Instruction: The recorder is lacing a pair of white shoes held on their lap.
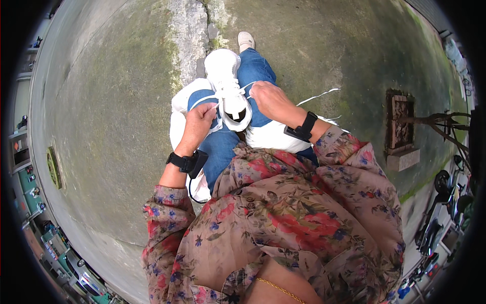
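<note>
White shoe (230, 83) rests on the raised knee, over blue jeans (223, 144); left hand (200, 124) and right hand (271, 99) each pinch a lace (316, 97) end beside the shoe opening; judgement: keep even tension both sides, pull outward.

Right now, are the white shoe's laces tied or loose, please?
Loose: each hand, left hand and right hand, pulls a lace of the shoe.

- White sneakers: 2, one (230, 86) on the raised knee, one (246, 39) on the concrete floor (111, 101).
- White shoelace ends: 2, left (205, 100) and right (316, 96).
- Black wrist straps: 2, left (185, 162) and right (304, 127).
- Hands: 2, left hand (200, 121) and right hand (268, 99).
- Floor drain grate (400, 121): 1.
</note>
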A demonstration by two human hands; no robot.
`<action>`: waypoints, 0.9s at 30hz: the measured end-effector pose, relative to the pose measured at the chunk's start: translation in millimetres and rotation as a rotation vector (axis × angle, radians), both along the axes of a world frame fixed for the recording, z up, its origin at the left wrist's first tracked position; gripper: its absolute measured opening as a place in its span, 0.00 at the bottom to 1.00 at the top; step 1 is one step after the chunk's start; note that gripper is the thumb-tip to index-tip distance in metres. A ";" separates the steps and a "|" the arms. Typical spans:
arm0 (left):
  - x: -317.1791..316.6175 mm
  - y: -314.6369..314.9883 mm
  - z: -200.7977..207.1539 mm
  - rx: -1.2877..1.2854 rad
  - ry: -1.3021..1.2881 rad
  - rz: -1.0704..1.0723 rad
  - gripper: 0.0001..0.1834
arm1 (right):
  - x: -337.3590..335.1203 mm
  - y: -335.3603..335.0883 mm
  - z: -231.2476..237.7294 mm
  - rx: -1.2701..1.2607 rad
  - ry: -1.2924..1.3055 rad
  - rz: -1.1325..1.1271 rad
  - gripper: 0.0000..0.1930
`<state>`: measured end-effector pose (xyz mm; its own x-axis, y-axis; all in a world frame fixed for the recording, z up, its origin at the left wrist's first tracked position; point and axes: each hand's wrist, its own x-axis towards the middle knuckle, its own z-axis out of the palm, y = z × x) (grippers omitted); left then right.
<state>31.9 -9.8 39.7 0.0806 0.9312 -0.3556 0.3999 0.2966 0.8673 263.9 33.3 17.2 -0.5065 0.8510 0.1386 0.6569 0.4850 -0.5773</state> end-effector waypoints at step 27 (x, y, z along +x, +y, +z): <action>5.7 1.3 -14.6 0.497 0.646 -0.147 0.06 | -18.8 1.6 10.0 0.005 -0.281 -0.051 0.11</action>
<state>37.7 -8.6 25.1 0.1350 0.9879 0.0762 0.8693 -0.1550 0.4693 245.1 34.9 27.2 -0.4820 0.8762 0.0028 0.8146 0.4492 -0.3670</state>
